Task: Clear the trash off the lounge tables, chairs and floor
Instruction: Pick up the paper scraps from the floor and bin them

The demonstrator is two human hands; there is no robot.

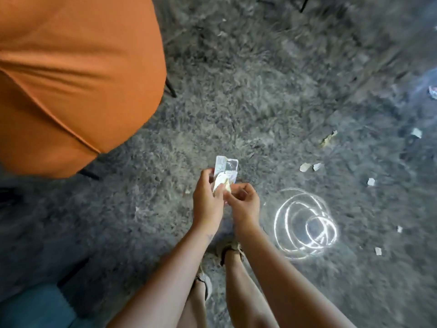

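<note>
Left hand (pixel 208 200) fingers clamp crumpled white-and-grey paper wrappers (pixel 225 172); right hand (pixel 243 202) fingers pinch their lower edge; white paper scraps (pixel 305 166) litter the grey carpet floor (pixel 236 102).

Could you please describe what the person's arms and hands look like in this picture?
Both forearms are bare, with no sleeves in view. The left hand and right hand wear no gloves, and no watch or ring shows. A small dark mark sits at the left wrist.
</note>
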